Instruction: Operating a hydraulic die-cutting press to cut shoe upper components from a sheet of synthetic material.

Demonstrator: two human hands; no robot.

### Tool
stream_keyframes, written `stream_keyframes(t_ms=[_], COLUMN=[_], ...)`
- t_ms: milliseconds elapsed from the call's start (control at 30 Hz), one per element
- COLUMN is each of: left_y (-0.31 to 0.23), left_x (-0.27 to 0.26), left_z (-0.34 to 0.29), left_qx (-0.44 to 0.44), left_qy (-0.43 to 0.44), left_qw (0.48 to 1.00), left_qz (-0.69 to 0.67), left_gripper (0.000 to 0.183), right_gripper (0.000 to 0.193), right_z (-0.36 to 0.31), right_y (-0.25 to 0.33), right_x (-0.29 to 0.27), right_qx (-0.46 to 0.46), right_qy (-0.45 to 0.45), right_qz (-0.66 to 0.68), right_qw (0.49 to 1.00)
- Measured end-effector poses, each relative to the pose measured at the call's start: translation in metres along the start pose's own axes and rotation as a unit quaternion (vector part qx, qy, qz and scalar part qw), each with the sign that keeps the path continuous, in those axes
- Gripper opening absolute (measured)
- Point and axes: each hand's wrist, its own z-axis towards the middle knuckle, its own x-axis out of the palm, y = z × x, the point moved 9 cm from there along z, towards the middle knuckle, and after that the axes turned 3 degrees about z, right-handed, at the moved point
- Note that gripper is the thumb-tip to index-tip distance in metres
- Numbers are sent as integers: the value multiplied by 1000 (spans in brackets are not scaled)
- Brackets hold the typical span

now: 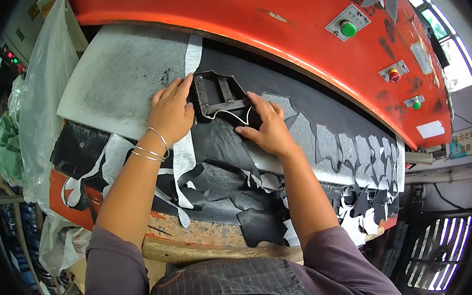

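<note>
A black metal cutting die (217,105) with crossbars and a pale curved edge or cord along its near side lies on a black sheet of leather-like material (230,147). My left hand (170,111), with bangles at the wrist, holds the die's left side, fingers stretched along it. On the right side, my right hand (268,127) grips the die's corner, its index finger at the upper edge and its thumb lower down. The undersides of my fingertips are partly hidden. A narrow pale strip (193,56) runs beside my left hand.
Over the far side stands a red press beam (231,6) with a green button (348,28) and a red button (394,75). A whitish cutting board (119,75) lies left. Cut scraps (362,215) pile up at right. Clear plastic (46,97) hangs at left; a wooden bar (199,252) edges the front.
</note>
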Motion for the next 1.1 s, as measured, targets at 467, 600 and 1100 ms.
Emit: stream_keyframes(t_ms=[467, 600, 1100], left_y=[-14, -14, -94], left_x=[-8, -10, -38], left_z=[2, 5, -36], left_qx=[10, 6, -91], left_qy=[-17, -40, -185], left_qw=[999, 999, 952], left_qz=[25, 9, -226], left_gripper=[60, 59, 28], right_gripper=[75, 73, 68], right_z=[-24, -23, -188], right_y=[0, 5, -71], right_x=[-11, -15, -193], right_qx=[0, -9, -30], right_qy=[-97, -106, -425], right_qz=[-52, -68, 183], right_qw=[994, 992, 886])
